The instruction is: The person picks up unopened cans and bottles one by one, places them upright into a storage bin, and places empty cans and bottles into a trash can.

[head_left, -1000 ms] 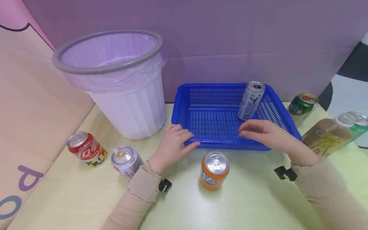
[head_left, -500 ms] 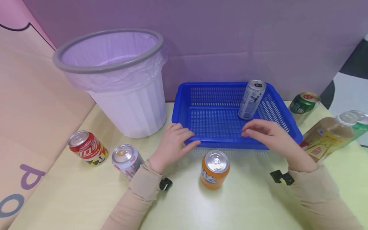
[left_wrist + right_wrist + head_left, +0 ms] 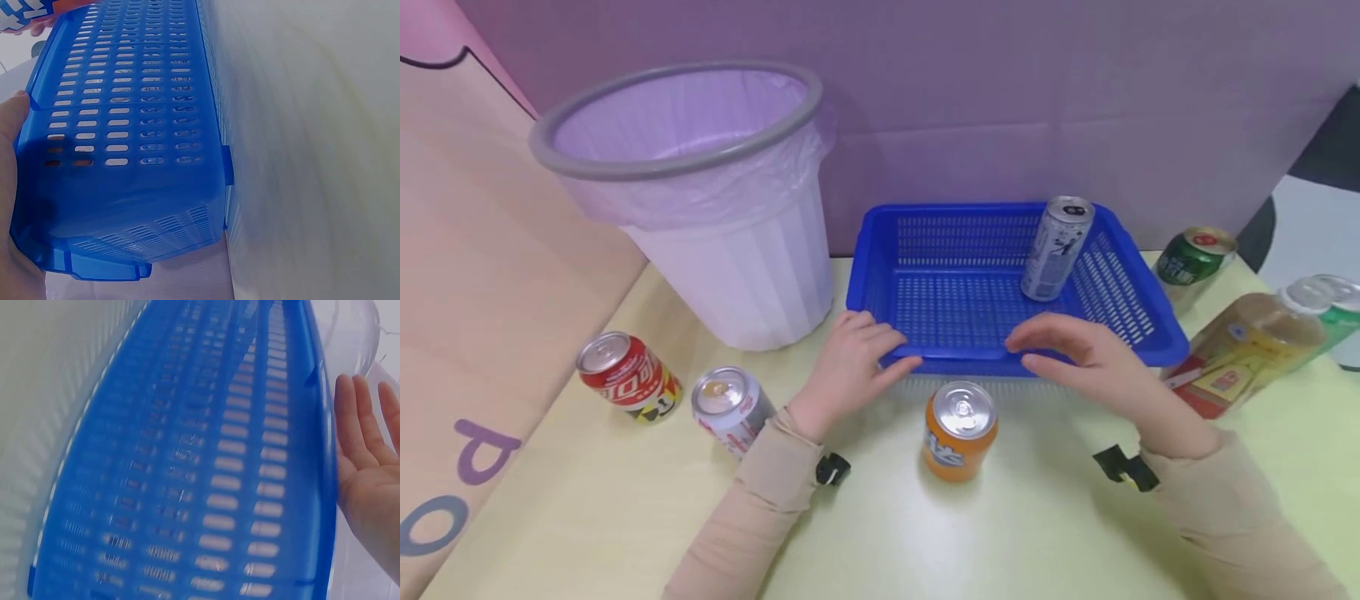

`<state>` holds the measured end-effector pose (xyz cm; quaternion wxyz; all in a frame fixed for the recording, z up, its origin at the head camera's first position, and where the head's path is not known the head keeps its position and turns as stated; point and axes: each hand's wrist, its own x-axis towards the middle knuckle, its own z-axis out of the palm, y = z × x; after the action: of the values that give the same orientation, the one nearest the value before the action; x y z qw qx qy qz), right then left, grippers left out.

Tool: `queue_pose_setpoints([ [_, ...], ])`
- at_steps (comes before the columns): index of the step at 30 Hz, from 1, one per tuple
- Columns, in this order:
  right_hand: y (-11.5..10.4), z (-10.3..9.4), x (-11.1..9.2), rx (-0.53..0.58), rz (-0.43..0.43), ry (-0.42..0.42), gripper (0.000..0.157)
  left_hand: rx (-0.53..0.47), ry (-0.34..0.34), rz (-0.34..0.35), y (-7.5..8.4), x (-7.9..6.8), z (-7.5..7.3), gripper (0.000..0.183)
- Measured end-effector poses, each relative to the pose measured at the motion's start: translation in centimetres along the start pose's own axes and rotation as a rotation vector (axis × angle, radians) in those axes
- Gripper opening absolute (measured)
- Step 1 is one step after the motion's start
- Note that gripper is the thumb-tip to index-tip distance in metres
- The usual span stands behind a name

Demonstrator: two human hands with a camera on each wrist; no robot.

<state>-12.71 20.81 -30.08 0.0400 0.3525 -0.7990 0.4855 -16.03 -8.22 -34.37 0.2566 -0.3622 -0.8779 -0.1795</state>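
My left hand (image 3: pixel 853 367) holds the front left corner of a blue plastic basket (image 3: pixel 872 283), its thumb lying along the front rim. In the left wrist view the thumb (image 3: pixel 12 115) shows at the rim, and the other fingers are mostly hidden. My right hand (image 3: pixel 1075 362) hovers at the front rim, fingers loosely bent and holding nothing; the right wrist view shows its fingers (image 3: pixel 350 425) fairly straight beside the rim. A tall silver can (image 3: pixel 1056 250) stands inside the basket at the right. An orange soda can (image 3: pixel 961 437) stands in front of it, between my forearms.
A white bin (image 3: pixel 752 275) with a grey rim and plastic liner stands back left. A red can (image 3: pixel 628 379) and a silver-white can (image 3: pixel 730 408) stand at left. Right of the basket are a green can (image 3: pixel 1191 262), a bottle of brown drink (image 3: pixel 1247 350) and a green bottle (image 3: pixel 1341 321).
My right hand has come back from inside the basket to its front rim, with thumb and fingers a little further apart. My left hand stays at the corner. The view shifts slightly.
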Motion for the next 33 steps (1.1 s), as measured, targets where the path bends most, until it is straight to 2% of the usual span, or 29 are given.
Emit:
queue_pose_setpoints([
  [4,-0.6,1.0,0.2,0.006,-0.072,-0.037,0.029,0.000,0.004,-0.003,0.0,0.0,-0.1,0.028],
  [8,-1.1,1.7,0.2,-0.079,-0.081,-0.082,0.040,0.007,0.012,0.003,-0.1,0.0,-0.1,0.027],
  [12,-1.5,2.1,-0.1,-0.100,-0.050,-0.112,0.046,0.007,0.020,0.012,0.0,0.0,-0.1,0.026],
  [16,-1.5,2.7,-0.1,-0.064,-0.017,-0.152,0.048,0.008,0.022,0.013,-0.1,0.0,-0.1,0.027],
  [20,-1.1,3.4,-0.1,-0.026,-0.018,-0.186,0.051,0.008,0.018,0.014,-0.1,0.0,0.0,0.028],
  [24,-1.0,3.9,-0.1,-0.003,0.008,-0.208,0.054,0.012,0.020,0.018,-0.1,0.0,0.0,0.029],
  [29,-1.1,4.4,-0.1,-0.023,0.084,-0.230,0.060,0.023,0.021,0.018,-0.1,0.0,0.1,0.029],
  [33,-1.0,4.8,-0.1,-0.007,0.096,-0.238,0.064,0.029,0.024,0.017,-0.2,0.0,0.1,0.028],
])
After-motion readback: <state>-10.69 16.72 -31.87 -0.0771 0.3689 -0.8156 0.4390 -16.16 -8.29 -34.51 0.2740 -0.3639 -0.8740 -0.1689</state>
